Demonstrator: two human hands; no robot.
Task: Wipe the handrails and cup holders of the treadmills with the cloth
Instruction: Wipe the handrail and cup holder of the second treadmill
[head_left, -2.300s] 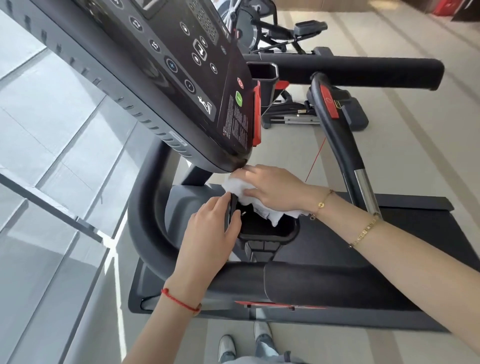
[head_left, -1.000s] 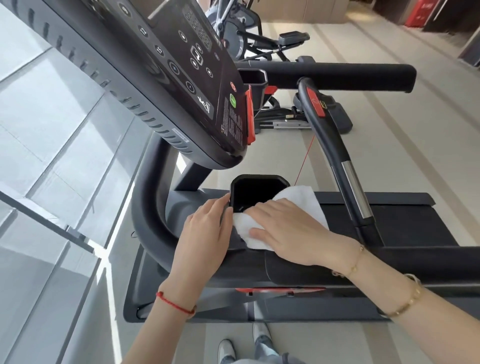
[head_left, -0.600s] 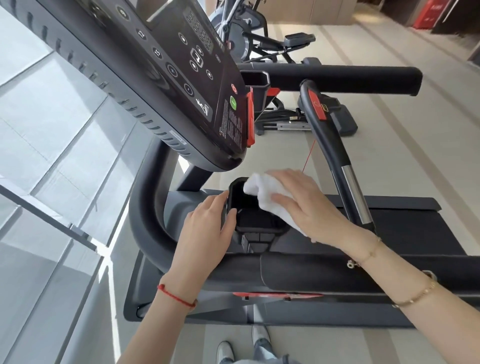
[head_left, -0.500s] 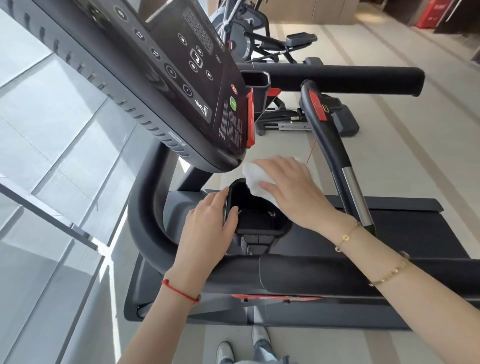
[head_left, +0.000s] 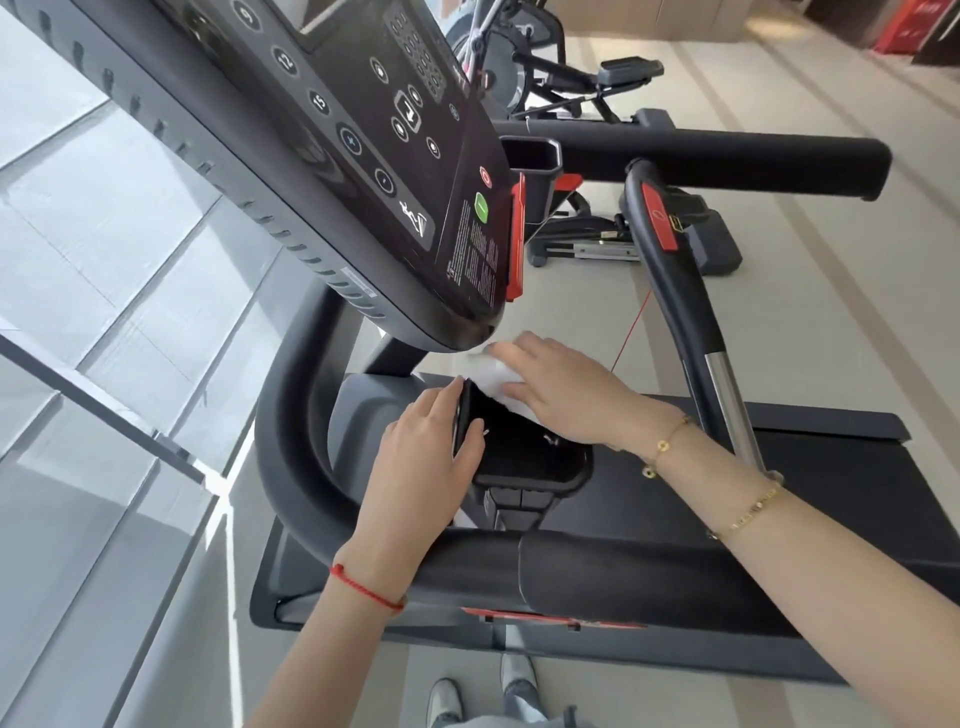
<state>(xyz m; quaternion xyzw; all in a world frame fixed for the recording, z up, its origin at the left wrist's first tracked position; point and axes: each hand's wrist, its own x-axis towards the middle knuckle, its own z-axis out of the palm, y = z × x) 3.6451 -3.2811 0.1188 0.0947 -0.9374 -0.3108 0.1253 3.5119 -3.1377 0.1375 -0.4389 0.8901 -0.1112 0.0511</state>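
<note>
Right hand (head_left: 566, 400) flat, pressing cloth (head_left: 493, 382) on cup holder (head_left: 530, 457) far rim; left hand (head_left: 421, 462) gripping near-left rim, steadying.

- Your right hand (head_left: 566, 397) presses the white cloth (head_left: 496, 382) flat on the far rim of the black cup holder (head_left: 535, 457), just under the console (head_left: 363, 171).
- Your left hand (head_left: 421, 467) grips the cup holder's left wall, thumb inside.
- The near handrail (head_left: 623, 577) crosses below both wrists.

A gym: treadmill console (head_left: 363, 156), exercise bike (head_left: 540, 67) behind.
</note>
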